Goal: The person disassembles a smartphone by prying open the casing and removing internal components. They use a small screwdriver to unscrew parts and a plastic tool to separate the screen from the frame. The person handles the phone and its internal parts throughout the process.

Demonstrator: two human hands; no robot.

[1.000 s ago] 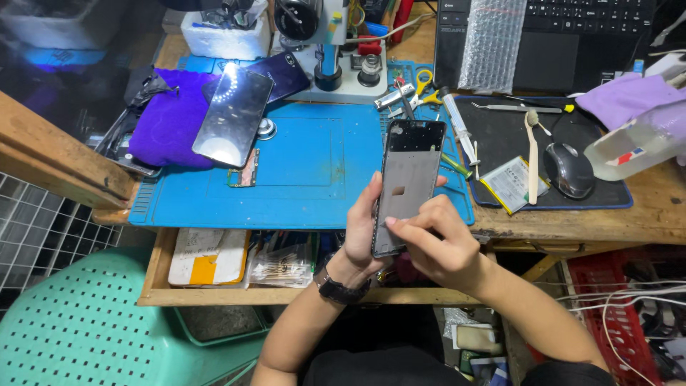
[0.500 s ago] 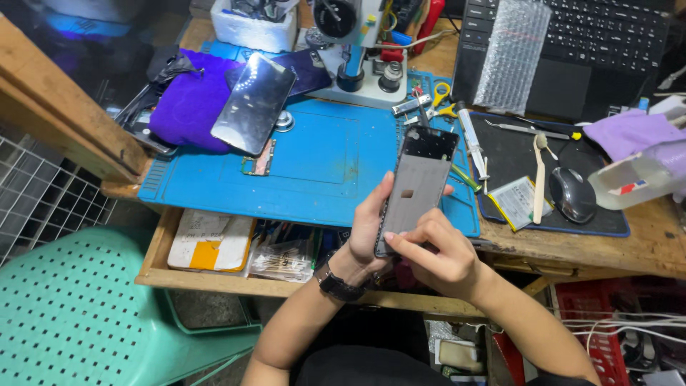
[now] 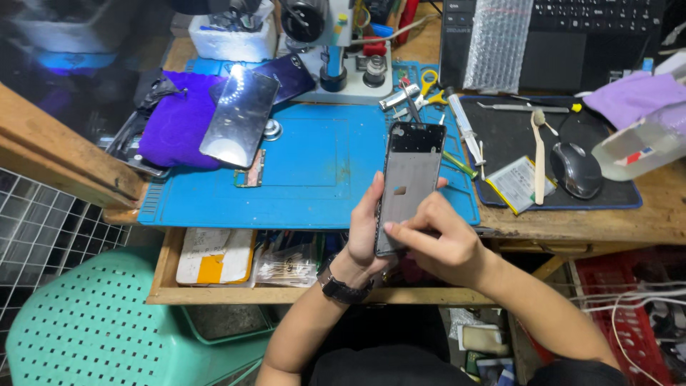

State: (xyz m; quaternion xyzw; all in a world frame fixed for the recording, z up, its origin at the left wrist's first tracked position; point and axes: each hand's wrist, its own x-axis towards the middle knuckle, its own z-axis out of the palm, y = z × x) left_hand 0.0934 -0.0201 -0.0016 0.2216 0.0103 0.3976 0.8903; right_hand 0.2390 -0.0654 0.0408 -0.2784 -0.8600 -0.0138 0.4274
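Head view, taken left to right with the blue work mat (image 3: pixel 314 179) as landmark. Off the mat's left edge lies a purple cloth (image 3: pixel 175 132), and a loose phone display panel (image 3: pixel 239 114) leans across the mat's upper left corner, glare on its glass. Behind the mat's far edge stands a microscope base (image 3: pixel 343 68). Below the mat's near edge an open drawer (image 3: pixel 214 275) holds small packets.

Over the mat's right end the left hand (image 3: pixel 364 236), a dark watch at its wrist, grips a stripped phone frame (image 3: pixel 407 182) from behind, its fingers (image 3: pixel 375 196) wrapped along the frame's left edge. The frame is held upright and clear of the tabletop (image 3: pixel 664 214), grey inner side toward the camera. The right hand (image 3: pixel 439 243) presses on the frame's lower part, fingers curled and pinched against it.

Right of the mat, a black pad (image 3: pixel 607 193) carries tweezers (image 3: pixel 514 107), a pale spudger (image 3: pixel 539 154), a flat battery (image 3: pixel 516 184) and a computer mouse (image 3: pixel 575 169).
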